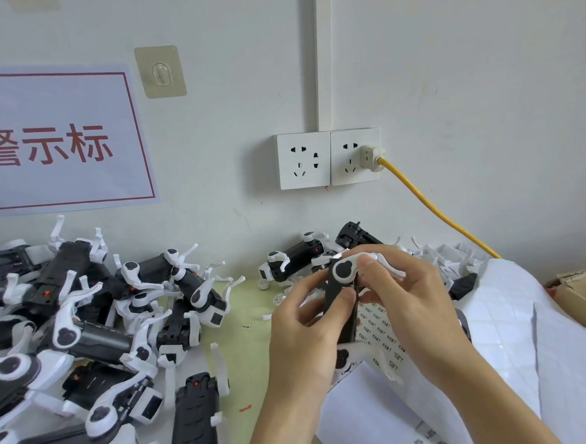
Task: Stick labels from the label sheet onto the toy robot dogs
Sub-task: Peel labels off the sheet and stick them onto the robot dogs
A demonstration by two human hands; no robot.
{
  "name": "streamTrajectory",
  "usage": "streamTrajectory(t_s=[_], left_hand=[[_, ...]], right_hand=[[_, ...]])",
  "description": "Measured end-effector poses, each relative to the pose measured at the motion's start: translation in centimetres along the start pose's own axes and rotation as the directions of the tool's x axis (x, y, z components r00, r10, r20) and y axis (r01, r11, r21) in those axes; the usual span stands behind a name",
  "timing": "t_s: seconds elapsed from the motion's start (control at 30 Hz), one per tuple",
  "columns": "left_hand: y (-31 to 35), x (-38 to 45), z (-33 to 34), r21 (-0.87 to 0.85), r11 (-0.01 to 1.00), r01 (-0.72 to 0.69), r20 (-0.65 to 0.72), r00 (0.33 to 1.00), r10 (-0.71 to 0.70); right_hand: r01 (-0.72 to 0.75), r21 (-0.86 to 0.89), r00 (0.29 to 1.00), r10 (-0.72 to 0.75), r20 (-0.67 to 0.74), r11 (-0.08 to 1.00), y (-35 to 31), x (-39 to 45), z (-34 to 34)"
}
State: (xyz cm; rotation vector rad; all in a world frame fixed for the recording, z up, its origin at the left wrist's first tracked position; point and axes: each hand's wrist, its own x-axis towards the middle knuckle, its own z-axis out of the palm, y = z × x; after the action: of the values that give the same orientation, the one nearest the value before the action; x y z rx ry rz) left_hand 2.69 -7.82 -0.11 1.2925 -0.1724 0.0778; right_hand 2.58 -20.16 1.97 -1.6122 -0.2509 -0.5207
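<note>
At six o'clock your left hand [302,338] came up from the bottom edge and curled round the black body of a toy robot dog [344,287], thumb pressed against its side. At about four o'clock your right hand [410,304] gripped the same dog from the other side, fingers wrapped over its white leg and thumb meeting the black body. The dog stood on end between your hands, its round black-and-white hip joint facing you. Just beneath the hands lay the label sheet [377,333], small printed labels in rows, resting on loose white backing paper [532,344] that spread toward four o'clock. A single small label [246,326] sat on the green table [249,368] near the centre. At nine o'clock a pile of robot dogs [86,337] lay tangled. Beyond your hands, at twelve, more dogs [294,259] rested against the wall, under a double wall socket [329,158] with a yellow cable [435,209] plugged in
</note>
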Motion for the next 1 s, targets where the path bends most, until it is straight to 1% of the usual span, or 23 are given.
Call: streamTrajectory(t_s=[0.1, 0.2, 0.27, 0.3, 0.33, 0.4, 0.5, 0.57, 0.63, 0.8, 0.83, 0.93, 1.0], left_hand=[[0.0, 0.1, 0.1, -0.022, 0.999, 0.029, 0.025, 0.999, -0.029], [-0.3, 0.3, -0.1, -0.059, 0.992, 0.11, -0.019, 0.994, -0.112], [-0.3, 0.3, -0.1, -0.152, 0.969, 0.192, 0.029, 0.981, -0.19], [-0.1, 0.2, 0.0, -0.214, 0.952, 0.217, 0.059, 0.976, -0.209], [0.0, 0.2, 0.0, -0.264, 0.939, 0.219, 0.06, 0.976, -0.21], [0.1, 0.3, 0.0, -0.323, 0.932, 0.164, -0.02, 0.984, -0.18], [0.1, 0.5, -0.3, -0.381, 0.92, 0.091, -0.096, 0.986, -0.137], [0.0, 0.7, -0.6, -0.408, 0.912, 0.052, -0.143, 0.983, -0.12], [-0.1, 0.7, -0.8, -0.418, 0.908, 0.015, -0.165, 0.982, -0.092], [0.2, 0.5, -1.0, -0.475, 0.879, -0.03, -0.128, 0.991, -0.036], [0.2, 0.5, -1.0, -0.47, 0.882, -0.029, -0.123, 0.992, -0.033], [0.1, 0.7, -1.2, -0.418, 0.908, -0.021, -0.135, 0.99, -0.039], [0.1, 0.8, -1.1, -0.414, 0.91, -0.021, -0.155, 0.987, -0.048]], right_hand=[[0.011, 0.009, 0.998, -0.011, -0.057, 1.0, 0.3, 0.2, -0.2], [0.009, 0.081, 0.978, 0.008, -0.21, 0.997, 0.6, 0.7, -0.6], [0.006, 0.166, 0.955, 0.044, -0.294, 0.986, 0.7, 0.8, -0.7], [0.004, 0.196, 0.948, 0.059, -0.313, 0.981, 0.7, 0.8, -0.8], [0.0, 0.22, 0.946, 0.071, -0.315, 0.976, 0.7, 0.8, -0.8], [-0.017, 0.308, 0.956, 0.106, -0.275, 0.951, 0.6, 0.8, -0.8], [-0.11, 0.457, 0.97, 0.196, -0.145, 0.883, 0.7, 0.8, -1.0], [-0.197, 0.445, 0.969, 0.244, -0.049, 0.874, 0.9, 0.9, -1.3], [-0.256, 0.391, 0.963, 0.268, 0.024, 0.884, 1.1, 0.9, -1.6], [-0.259, 0.235, 0.962, 0.229, 0.148, 0.937, 1.4, 0.7, -2.0], [-0.252, 0.241, 0.962, 0.217, 0.163, 0.937, 1.4, 0.8, -2.1], [-0.225, 0.335, 0.969, 0.175, 0.174, 0.915, 1.1, 1.0, -2.4], [-0.202, 0.348, 0.974, 0.15, 0.17, 0.916, 1.0, 0.9, -2.8]])
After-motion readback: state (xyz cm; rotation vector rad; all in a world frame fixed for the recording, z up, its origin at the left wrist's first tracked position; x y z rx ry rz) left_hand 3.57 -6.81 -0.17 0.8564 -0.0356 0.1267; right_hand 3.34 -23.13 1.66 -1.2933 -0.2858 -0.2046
